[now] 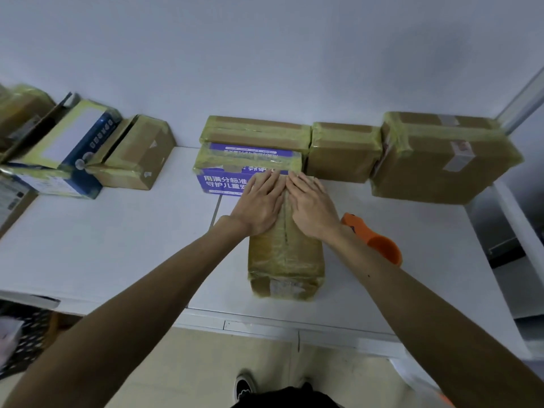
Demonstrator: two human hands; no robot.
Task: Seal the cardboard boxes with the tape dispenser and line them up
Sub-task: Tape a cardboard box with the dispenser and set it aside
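Left hand (259,204), right hand (312,205): both flat, palms down, fingers straight and close together. They rest on top of the centre box (285,260), one on either side of its taped seam. Neither grips anything. Likely pressing the tape down.

The box sits straight ahead on the table (117,245), its long axis pointing away from the person. Hands cover the far half, fingertips at the far edge, where the purple box (223,181) begins. Dispenser (382,245) lies just right of the box, beside the right forearm, so the right hand is nearer.

Along the wall are more taped boxes, with the large box (441,160) at the right end. At far left, an open box (135,154) and a blue box (67,148) have raised flaps. Their contents are hidden.
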